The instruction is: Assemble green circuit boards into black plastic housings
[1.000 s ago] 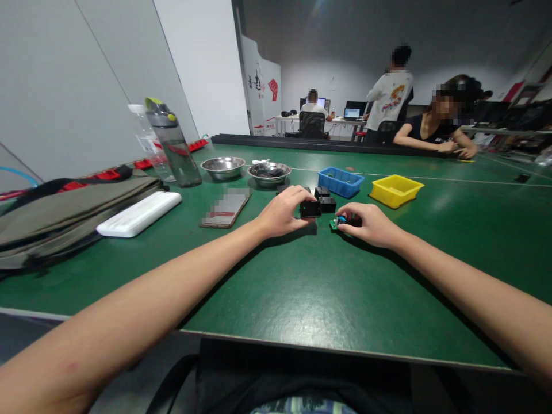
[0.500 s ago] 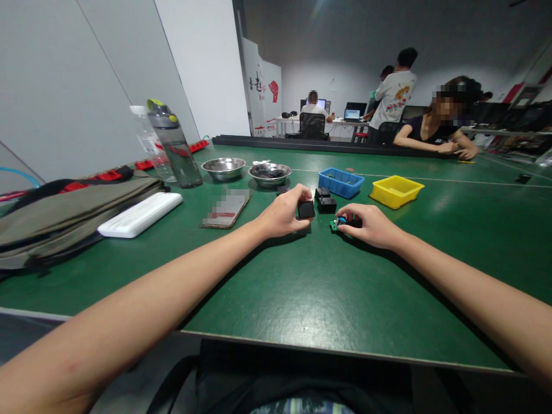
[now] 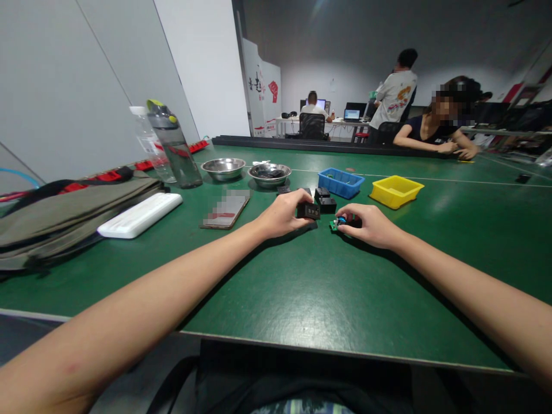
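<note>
My left hand is closed around a small black plastic case, thumb on its near side and fingers over the top. Small pale markings show on the face turned toward me. To the right, my right hand pinches a small green circuit board with a blue part on it, low over the table. More black plastic cases sit on the table between and just beyond the two hands. Part of another dark piece shows behind my left hand.
Beyond the hands stand a blue tray, a yellow tray and two steel bowls, one holding dark parts. On the left lie a phone, a white power bank, a bag and two bottles. A person leans on the far edge.
My left hand has turned the black case, so a face with pale markings now shows instead of the plain one. My right hand and the circuit board stay in place.
</note>
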Motion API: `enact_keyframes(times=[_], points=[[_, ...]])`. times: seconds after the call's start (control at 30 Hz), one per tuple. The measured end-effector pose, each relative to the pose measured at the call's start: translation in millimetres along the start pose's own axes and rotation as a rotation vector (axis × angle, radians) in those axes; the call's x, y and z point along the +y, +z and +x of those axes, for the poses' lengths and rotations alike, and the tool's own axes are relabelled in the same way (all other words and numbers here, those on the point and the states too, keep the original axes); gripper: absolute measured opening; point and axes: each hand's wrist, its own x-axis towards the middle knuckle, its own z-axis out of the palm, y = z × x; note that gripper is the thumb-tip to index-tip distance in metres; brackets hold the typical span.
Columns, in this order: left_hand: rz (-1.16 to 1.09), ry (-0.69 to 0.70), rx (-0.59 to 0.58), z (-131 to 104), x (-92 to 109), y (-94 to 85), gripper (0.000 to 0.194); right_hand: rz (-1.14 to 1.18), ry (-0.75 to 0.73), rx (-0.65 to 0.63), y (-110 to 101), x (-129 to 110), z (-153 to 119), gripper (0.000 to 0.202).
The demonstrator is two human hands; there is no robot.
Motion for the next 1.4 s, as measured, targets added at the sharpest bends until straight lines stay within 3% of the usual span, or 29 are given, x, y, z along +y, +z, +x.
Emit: enact_keyframes(times=[0.13, 0.3, 0.73, 1.4], points=[[0.042, 0.038, 0.025, 0.0, -0.7, -0.3, 0.044, 0.003, -0.001, 0.0, -0.3, 0.3, 0.2, 0.019], [0.059, 0.042, -0.013, 0.4, 0.3, -2.9, 0.03, 0.001, -0.003, 0.0, -0.8, -0.4, 0.0, 0.018], [-0.02, -0.027, 0.026, -0.3, 0.0, 0.3, 0.027, -0.001, -0.005, -0.021, -1.9, 0.0, -0.7, 0.022], [0.074, -0.015, -0.062, -0.9, 0.0, -3.0, 0.033, 0.023, -0.017, -0.034, 0.6, 1.6, -1.6, 0.03]])
